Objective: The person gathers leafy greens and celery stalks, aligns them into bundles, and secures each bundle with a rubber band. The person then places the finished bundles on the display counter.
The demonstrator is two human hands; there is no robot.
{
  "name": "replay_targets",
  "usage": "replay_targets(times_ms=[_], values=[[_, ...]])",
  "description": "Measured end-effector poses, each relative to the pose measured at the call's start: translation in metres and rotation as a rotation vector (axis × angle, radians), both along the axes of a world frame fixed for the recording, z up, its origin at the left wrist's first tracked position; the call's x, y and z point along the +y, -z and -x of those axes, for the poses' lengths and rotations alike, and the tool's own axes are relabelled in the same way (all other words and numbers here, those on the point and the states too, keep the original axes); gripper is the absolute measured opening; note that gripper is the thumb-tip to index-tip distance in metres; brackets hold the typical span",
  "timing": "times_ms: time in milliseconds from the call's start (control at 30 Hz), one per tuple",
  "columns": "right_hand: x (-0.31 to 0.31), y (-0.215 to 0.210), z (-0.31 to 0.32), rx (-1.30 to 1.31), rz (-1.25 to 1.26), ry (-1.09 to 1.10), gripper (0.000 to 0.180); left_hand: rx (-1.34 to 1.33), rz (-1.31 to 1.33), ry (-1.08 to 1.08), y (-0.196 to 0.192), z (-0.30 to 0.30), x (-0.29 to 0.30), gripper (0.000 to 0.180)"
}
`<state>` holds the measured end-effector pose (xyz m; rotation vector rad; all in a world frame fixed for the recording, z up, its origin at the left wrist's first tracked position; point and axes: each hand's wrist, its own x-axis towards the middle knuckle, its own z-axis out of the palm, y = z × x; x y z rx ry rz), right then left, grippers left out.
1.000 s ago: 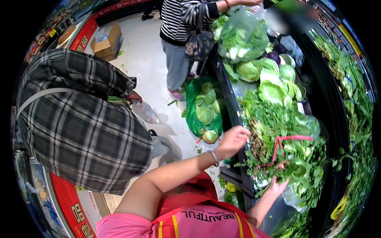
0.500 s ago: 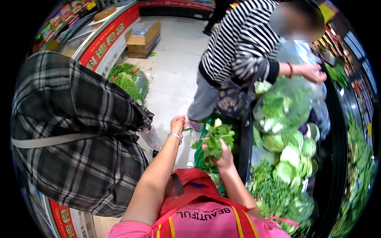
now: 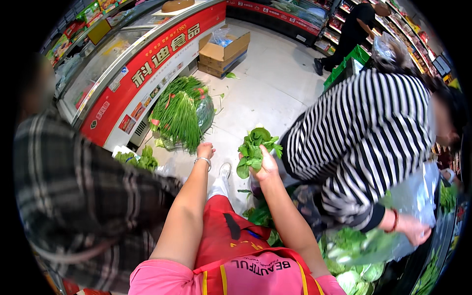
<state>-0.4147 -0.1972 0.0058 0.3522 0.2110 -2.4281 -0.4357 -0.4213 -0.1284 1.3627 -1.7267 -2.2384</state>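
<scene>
In the head view, the right hand (image 3: pixel 267 168) reaches out over the floor (image 3: pixel 268 93) with its fingers and thumb closed around a bunch of leafy greens (image 3: pixel 252 153) — broad, rounded leaves that spread past the fingers and hide part of them. The bunch is in the air, near the middle of the view and well apart from the vegetable stand at the lower right. The left hand (image 3: pixel 206 150), a silver bracelet (image 3: pixel 202 161) at its wrist, is to the left of the greens and apart from them; its fingers are curled in, but whether they press together or pinch anything cannot be told. Just past that hand lies a pile of long, thin green stalks (image 3: pixel 178 110) tied with red bands, beside the red and white front of a freezer (image 3: pixel 147 73); farther along the same freezer sits an open cardboard box (image 3: pixel 223 55). Below the hands are the wearer's red apron (image 3: pixel 209 231) and a white shoe (image 3: pixel 224 169). To the right, a person in a striped top (image 3: pixel 364 123) leans forward, one hand at a clear plastic bag (image 3: pixel 415 194) above pale green cabbages (image 3: pixel 355 280). A person in a plaid shirt (image 3: pixel 88 191) stands close on the left — blurred — and another in dark clothes (image 3: pixel 355 30) is near the shelves behind.
</scene>
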Motion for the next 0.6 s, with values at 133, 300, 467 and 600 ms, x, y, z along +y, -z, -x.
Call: replay_targets(times_ms=[133,300,467,600], values=[[-0.014,0.041,0.114,-0.06,0.061,0.095,0.036,-0.063,0.214,0.141,0.055,0.085,-0.046,0.016],[-0.045,0.106,0.275,-0.281,-0.073,0.329,0.031,-0.224,0.008,0.154,0.089,0.165,-0.083,0.009],[-0.03,0.101,0.385,-0.293,-0.17,0.463,0.031,-0.286,-0.04,0.117,0.072,0.201,-0.164,0.012],[0.007,0.11,0.444,-0.276,-0.164,0.523,0.036,-0.382,-0.01,0.123,0.063,0.24,-0.206,0.009]])
